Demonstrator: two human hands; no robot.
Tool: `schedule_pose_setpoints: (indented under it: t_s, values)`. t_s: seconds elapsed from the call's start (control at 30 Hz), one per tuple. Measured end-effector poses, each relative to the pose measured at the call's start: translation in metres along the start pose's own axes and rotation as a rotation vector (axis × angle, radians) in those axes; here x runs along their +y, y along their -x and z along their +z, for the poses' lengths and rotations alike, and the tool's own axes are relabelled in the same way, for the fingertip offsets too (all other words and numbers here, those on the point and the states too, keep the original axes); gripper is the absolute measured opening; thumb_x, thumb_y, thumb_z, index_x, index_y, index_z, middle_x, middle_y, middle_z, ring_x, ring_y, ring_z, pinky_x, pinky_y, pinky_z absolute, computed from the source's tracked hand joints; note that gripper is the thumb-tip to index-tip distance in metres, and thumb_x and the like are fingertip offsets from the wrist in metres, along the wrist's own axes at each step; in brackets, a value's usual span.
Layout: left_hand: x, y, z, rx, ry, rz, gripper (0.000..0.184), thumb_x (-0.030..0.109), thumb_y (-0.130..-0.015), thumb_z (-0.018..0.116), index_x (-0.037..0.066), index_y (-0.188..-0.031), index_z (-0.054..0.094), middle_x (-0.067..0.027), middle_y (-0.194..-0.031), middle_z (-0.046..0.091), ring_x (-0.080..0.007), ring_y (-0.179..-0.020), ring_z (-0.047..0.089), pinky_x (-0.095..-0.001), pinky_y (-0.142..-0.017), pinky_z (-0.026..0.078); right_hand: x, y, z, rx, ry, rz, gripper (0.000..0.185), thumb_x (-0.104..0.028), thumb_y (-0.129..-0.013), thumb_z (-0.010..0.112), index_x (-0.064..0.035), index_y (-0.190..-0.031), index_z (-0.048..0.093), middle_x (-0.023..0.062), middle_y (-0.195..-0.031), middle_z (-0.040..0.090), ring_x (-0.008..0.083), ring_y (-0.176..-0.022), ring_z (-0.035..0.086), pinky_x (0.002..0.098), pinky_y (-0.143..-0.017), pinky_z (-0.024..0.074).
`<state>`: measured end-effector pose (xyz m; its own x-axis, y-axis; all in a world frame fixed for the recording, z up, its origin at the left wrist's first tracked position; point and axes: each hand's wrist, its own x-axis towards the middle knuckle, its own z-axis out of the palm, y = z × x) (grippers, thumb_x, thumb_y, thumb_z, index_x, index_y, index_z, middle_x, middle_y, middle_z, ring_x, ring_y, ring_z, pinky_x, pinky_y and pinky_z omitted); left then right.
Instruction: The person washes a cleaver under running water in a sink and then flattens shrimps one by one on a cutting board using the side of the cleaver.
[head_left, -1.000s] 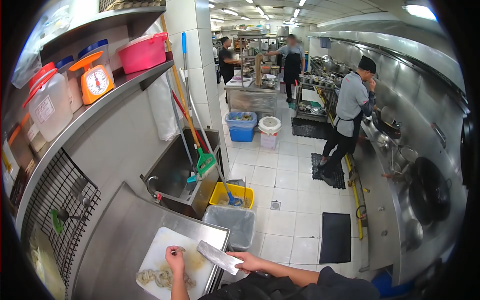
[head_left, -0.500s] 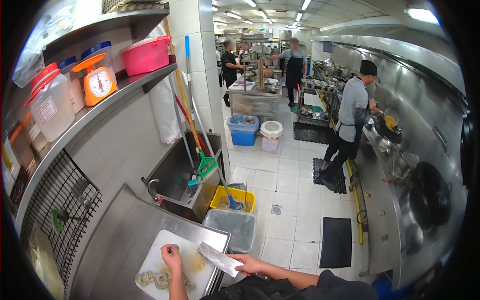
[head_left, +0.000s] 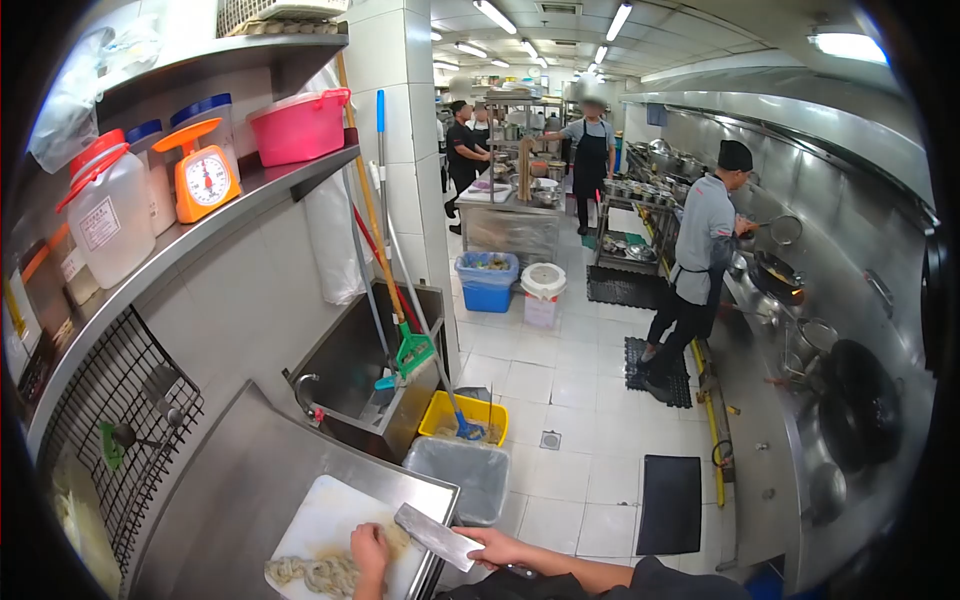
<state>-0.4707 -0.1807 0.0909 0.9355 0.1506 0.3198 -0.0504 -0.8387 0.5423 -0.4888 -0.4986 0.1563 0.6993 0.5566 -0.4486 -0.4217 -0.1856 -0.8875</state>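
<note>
My right hand [head_left: 488,548] is closed round the handle end of a cleaver [head_left: 436,536]. Its broad metal blade points left over the right edge of a white cutting board [head_left: 318,510]. My left hand [head_left: 370,549] is on the board, left of the blade, with its fingers curled together; what they hold, if anything, is hidden. Beside that hand lies a heap of greyish, curled pieces that look like raw peeled shrimp [head_left: 318,573]. A smear of pale, mashed bits [head_left: 398,537] shows between my left fingers and the cleaver.
The board rests on a steel counter [head_left: 235,480]. Past it are a sink [head_left: 350,375], a lined grey bin [head_left: 458,475] and a yellow tub [head_left: 440,412]. A shelf [head_left: 240,215] with containers overhangs the left. A co-worker [head_left: 705,240] stands at the woks on the right.
My left hand has come down and right onto the board; a small greyish piece showed at its fingertips before. The cleaver stays almost in place. The co-worker's strainer has risen from the wok.
</note>
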Motion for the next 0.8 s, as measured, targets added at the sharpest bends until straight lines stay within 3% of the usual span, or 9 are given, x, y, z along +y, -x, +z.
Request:
schedule_pose_setpoints:
  t_s: [0.17, 0.3, 0.57, 0.63, 0.8]
  values:
    - [0.007, -0.007, -0.01, -0.122, -0.046, -0.121, 0.011, 0.007, -0.085, 0.066, 0.004, -0.096, 0.068, -0.02, -0.092, 0.068, -0.0414, -0.089, 0.065, -0.0519, -0.08, 0.052, -0.008, 0.003, 0.002, -0.001, -0.001, -0.001, 0.077, 0.002, -0.098, 0.059, -0.0284, -0.164, 0.034, 0.0007, -0.076, 0.059, 0.0068, -0.051, 0.051, 0.0249, -0.048, 0.0458]
    - [0.021, 0.001, -0.017, -0.101, -0.029, -0.14, 0.012, 0.008, -0.086, 0.067, 0.004, -0.097, 0.068, -0.0197, -0.088, 0.07, -0.041, -0.085, 0.068, -0.0521, -0.077, 0.053, -0.007, 0.005, 0.001, 0.004, -0.001, 0.003, 0.077, 0.002, -0.098, 0.059, -0.029, -0.164, 0.033, 0.0006, -0.076, 0.059, 0.0069, -0.052, 0.052, 0.0248, -0.049, 0.0467]
    - [0.023, 0.007, -0.017, 0.005, 0.149, -0.319, 0.013, 0.004, -0.083, 0.066, 0.004, -0.093, 0.072, -0.0171, -0.078, 0.073, -0.0345, -0.072, 0.071, -0.0428, -0.069, 0.056, -0.017, 0.01, 0.003, 0.022, 0.057, 0.034, 0.077, -0.002, -0.098, 0.06, -0.0273, -0.164, 0.032, 0.0017, -0.081, 0.06, 0.0073, -0.056, 0.055, 0.0257, -0.052, 0.0479]
    - [0.019, 0.008, -0.013, 0.003, 0.149, -0.346, 0.012, 0.004, -0.082, 0.066, 0.004, -0.093, 0.073, -0.017, -0.077, 0.072, -0.0338, -0.072, 0.071, -0.0425, -0.068, 0.056, -0.012, 0.008, 0.007, 0.033, 0.04, 0.029, 0.077, -0.002, -0.097, 0.061, -0.0313, -0.163, 0.035, 0.0026, -0.08, 0.062, 0.0078, -0.054, 0.053, 0.0248, -0.049, 0.0456]
    - [0.012, 0.007, -0.008, 0.005, 0.179, -0.401, 0.013, 0.002, -0.081, 0.066, 0.004, -0.092, 0.074, -0.0154, -0.075, 0.072, -0.0303, -0.069, 0.07, -0.0401, -0.067, 0.056, -0.015, 0.006, 0.01, 0.06, 0.069, 0.062, 0.074, -0.002, -0.096, 0.062, -0.0233, -0.162, 0.037, 0.0035, -0.084, 0.063, 0.0084, -0.054, 0.053, 0.0259, -0.049, 0.0457]
